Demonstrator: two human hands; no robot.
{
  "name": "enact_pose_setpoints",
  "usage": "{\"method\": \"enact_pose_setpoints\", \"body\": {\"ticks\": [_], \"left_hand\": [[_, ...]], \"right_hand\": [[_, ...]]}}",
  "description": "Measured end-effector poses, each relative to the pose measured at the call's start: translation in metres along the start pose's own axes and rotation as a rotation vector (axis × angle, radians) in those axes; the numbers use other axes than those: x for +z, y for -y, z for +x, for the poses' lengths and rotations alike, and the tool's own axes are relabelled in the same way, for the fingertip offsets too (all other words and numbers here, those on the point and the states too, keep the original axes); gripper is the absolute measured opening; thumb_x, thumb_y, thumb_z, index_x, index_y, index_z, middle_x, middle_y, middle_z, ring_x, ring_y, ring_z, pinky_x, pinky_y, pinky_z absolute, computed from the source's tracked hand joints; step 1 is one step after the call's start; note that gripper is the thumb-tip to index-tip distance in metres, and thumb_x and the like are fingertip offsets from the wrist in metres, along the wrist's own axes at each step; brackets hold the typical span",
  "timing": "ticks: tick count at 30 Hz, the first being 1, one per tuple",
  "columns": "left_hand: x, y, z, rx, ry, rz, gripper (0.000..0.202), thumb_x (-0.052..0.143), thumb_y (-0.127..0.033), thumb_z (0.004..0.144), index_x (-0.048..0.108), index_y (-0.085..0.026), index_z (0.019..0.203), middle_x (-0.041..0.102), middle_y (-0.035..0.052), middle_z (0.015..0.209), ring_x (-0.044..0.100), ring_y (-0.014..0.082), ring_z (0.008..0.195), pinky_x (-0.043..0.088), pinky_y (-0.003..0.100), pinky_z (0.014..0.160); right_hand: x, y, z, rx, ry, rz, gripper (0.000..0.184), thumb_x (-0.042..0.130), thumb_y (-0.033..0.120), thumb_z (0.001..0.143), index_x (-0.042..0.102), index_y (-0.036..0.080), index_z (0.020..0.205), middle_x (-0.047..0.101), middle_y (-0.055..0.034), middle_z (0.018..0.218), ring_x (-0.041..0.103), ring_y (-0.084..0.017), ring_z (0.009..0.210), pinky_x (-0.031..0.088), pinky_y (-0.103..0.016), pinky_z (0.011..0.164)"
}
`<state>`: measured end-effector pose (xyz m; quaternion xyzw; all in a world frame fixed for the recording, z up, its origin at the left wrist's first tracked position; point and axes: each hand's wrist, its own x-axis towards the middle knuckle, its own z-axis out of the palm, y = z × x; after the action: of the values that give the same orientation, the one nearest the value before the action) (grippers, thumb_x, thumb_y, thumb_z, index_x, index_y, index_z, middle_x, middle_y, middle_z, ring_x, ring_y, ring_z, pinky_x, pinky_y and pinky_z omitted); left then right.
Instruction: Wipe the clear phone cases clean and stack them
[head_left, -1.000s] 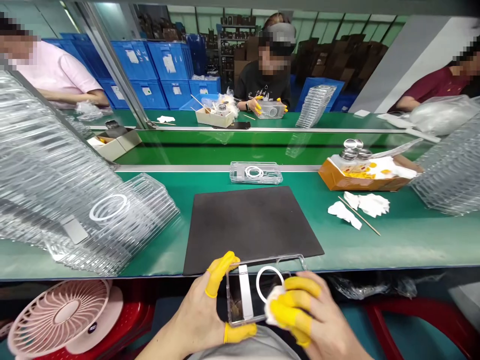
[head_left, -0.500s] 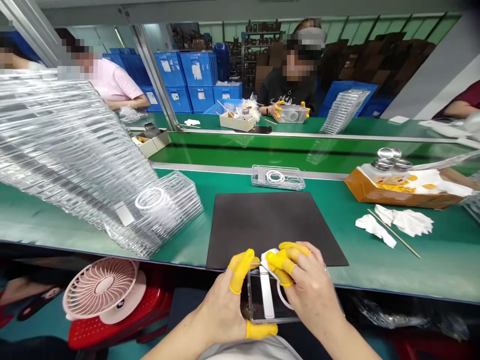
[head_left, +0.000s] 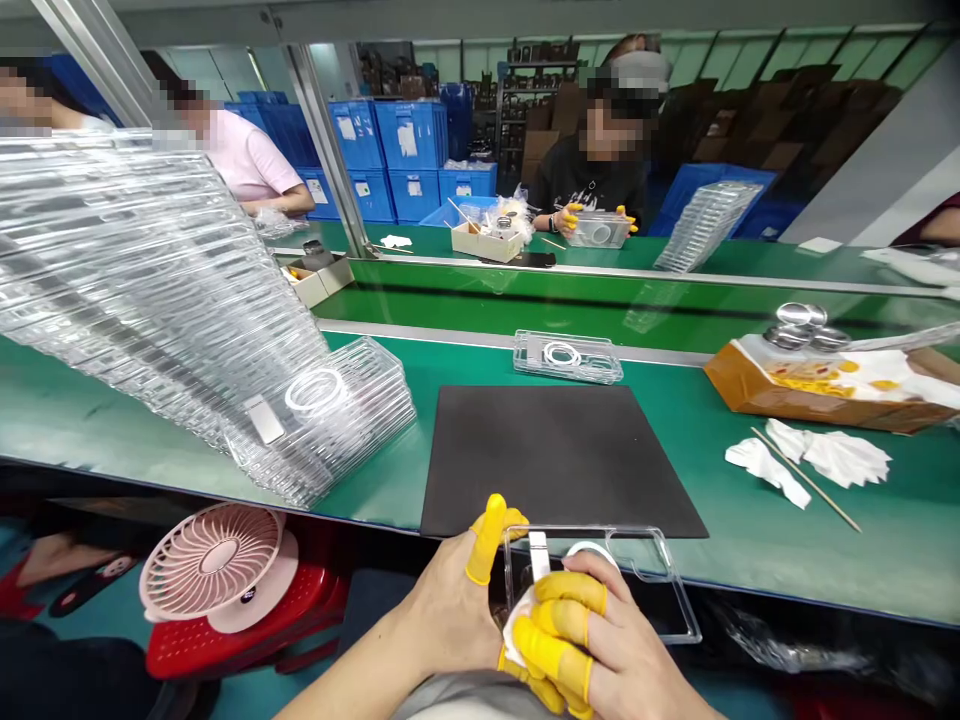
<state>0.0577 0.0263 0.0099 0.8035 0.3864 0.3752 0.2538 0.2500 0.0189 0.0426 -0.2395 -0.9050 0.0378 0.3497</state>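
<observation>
In the head view, the left hand [head_left: 469, 595] grasps a clear case [head_left: 652, 590] by its left end, with yellow finger covers [head_left: 481, 555] on its digits. The right hand [head_left: 600, 640], also in yellow covers, grips a wad of white tissue [head_left: 519, 625] in bunched fingers and presses it to the left part of the case, partly hiding a white strip [head_left: 538, 555] and a white ring [head_left: 592, 549]. The case is just in front of the worker, at the near edge of a black mat [head_left: 551, 460] on the green bench [head_left: 375, 495]. To the left leans a tall stack of clear cases [head_left: 165, 290]; beyond the mat lies another clear case [head_left: 600, 365]. To the right are an orange-brown box [head_left: 742, 383] with silver-topped round containers [head_left: 801, 338] in it, crumpled white tissues [head_left: 847, 457] and a thin stick [head_left: 825, 493]. Below the bench, a pink fan [head_left: 220, 556] rests on a red stool [head_left: 180, 650]. Across the bench, a co-worker [head_left: 589, 170] in a dark top holds a clear box [head_left: 598, 231] with both hands
</observation>
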Motion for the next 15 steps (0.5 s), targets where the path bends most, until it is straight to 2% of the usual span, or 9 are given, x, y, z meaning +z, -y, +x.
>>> {"method": "enact_pose_setpoints", "body": {"ticks": [2, 3, 6, 9, 12, 15], "left_hand": [[-0.001, 0.000, 0.001, 0.021, 0.016, 0.011, 0.085, 0.087, -0.052, 0.058, 0.043, -0.030, 0.127, 0.064, 0.0017, 0.096, 0.071, 0.0253, 0.088, 0.059, 0.039, 0.084], [-0.001, 0.000, 0.001, 0.031, 0.009, 0.010, 0.089, 0.089, -0.052, 0.055, 0.043, -0.030, 0.128, 0.065, 0.0022, 0.098, 0.071, 0.0256, 0.089, 0.059, 0.040, 0.084], [0.000, 0.003, 0.001, 0.041, -0.027, -0.037, 0.118, 0.093, -0.052, 0.045, 0.027, -0.030, 0.141, 0.063, 0.0073, 0.112, 0.070, 0.0273, 0.097, 0.058, 0.043, 0.087], [0.001, 0.004, -0.001, 0.011, -0.023, -0.072, 0.137, 0.094, -0.051, 0.043, 0.010, -0.029, 0.150, 0.063, 0.0105, 0.119, 0.069, 0.0290, 0.102, 0.057, 0.044, 0.088], [0.004, 0.004, -0.007, -0.017, -0.031, -0.075, 0.135, 0.095, -0.044, 0.047, 0.009, -0.031, 0.151, 0.063, 0.0105, 0.122, 0.067, 0.0301, 0.107, 0.056, 0.046, 0.091], [0.008, 0.003, -0.020, -0.052, -0.038, -0.121, 0.130, 0.093, -0.040, 0.053, 0.009, -0.030, 0.152, 0.063, 0.0121, 0.123, 0.063, 0.0324, 0.114, 0.053, 0.049, 0.096]], "right_hand": [[-0.001, -0.001, -0.012, -0.015, -0.021, -0.056, 0.020, 0.047, 0.023, 0.098, 0.067, 0.026, 0.098, 0.074, 0.0046, 0.085, 0.066, -0.011, 0.086, 0.033, -0.032, 0.108], [-0.002, -0.003, -0.021, -0.014, -0.035, -0.087, 0.019, 0.048, 0.023, 0.097, 0.067, 0.025, 0.097, 0.074, 0.0036, 0.086, 0.066, -0.012, 0.087, 0.034, -0.033, 0.107], [-0.007, -0.010, -0.058, 0.043, -0.081, -0.177, 0.017, 0.054, 0.022, 0.093, 0.068, 0.024, 0.100, 0.073, 0.0010, 0.087, 0.066, -0.016, 0.089, 0.041, -0.038, 0.102], [-0.018, -0.019, -0.103, 0.164, -0.124, -0.261, 0.025, 0.059, 0.016, 0.087, 0.068, 0.031, 0.104, 0.071, 0.0012, 0.089, 0.066, -0.020, 0.090, 0.046, -0.042, 0.096], [-0.032, -0.028, -0.140, 0.313, -0.164, -0.304, 0.032, 0.061, 0.012, 0.083, 0.068, 0.032, 0.107, 0.069, -0.0011, 0.092, 0.064, -0.024, 0.094, 0.047, -0.044, 0.091], [-0.040, -0.036, -0.160, 0.564, -0.289, -0.269, 0.028, 0.065, 0.015, 0.082, 0.069, 0.031, 0.105, 0.066, -0.0035, 0.096, 0.062, -0.026, 0.097, 0.048, -0.044, 0.087]]}}
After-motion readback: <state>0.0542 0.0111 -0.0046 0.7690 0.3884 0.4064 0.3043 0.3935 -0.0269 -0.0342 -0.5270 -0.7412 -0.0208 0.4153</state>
